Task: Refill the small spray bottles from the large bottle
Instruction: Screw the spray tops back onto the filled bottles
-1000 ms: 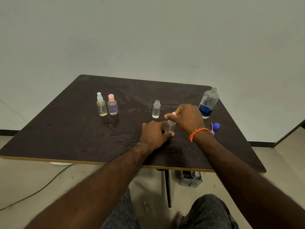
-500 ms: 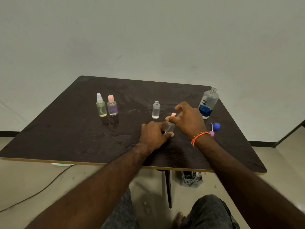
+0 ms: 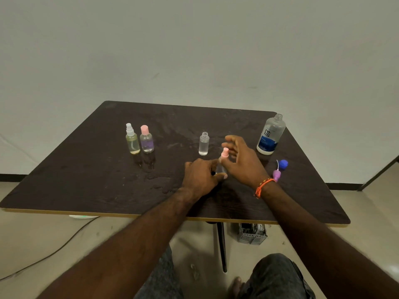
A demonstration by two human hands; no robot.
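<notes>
A small clear spray bottle with a pink spray head (image 3: 223, 157) stands upright near the middle of the dark table (image 3: 97, 173). My left hand (image 3: 200, 175) grips its body low down. Just right of the pink head, my right hand (image 3: 241, 158) hovers with fingers spread and holds nothing. An uncapped small clear bottle (image 3: 204, 143) stands behind them. The large clear bottle with a blue label (image 3: 270, 134) is uncapped at the back right. Its blue cap (image 3: 283, 164) and a purple spray head (image 3: 276, 174) lie on the table to the right.
Two capped small bottles stand at the left: a yellowish one with a white spray head (image 3: 131, 139) and one with a pink cap (image 3: 146, 139). A grey crate (image 3: 251, 234) sits on the floor under the table. A cable (image 3: 54, 251) runs across the floor at left.
My right hand has let go of the pink spray head and its fingers have opened and lifted to the right. The left hand keeps its hold on the bottle.
</notes>
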